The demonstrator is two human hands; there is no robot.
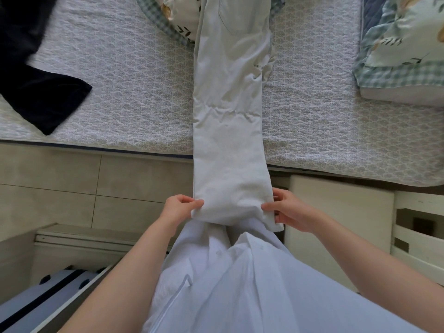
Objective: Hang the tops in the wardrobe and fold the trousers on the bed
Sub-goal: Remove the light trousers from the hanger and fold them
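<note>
White trousers (228,111) lie stretched across the bed (134,75), legs laid one on the other, with the hem end hanging past the bed's near edge. My left hand (180,206) pinches the left corner of the hem. My right hand (286,210) pinches the right corner. The waist end with a back pocket lies at the far side, partly over a pillow. A dark navy garment (36,75) lies spread at the left of the bed.
A floral pillow with checked border (173,18) lies at the far middle, another pillow (406,44) at the right. Tiled floor (60,183) shows left of me, a white slatted frame (418,227) at the right, a white drawer unit (72,239) at lower left.
</note>
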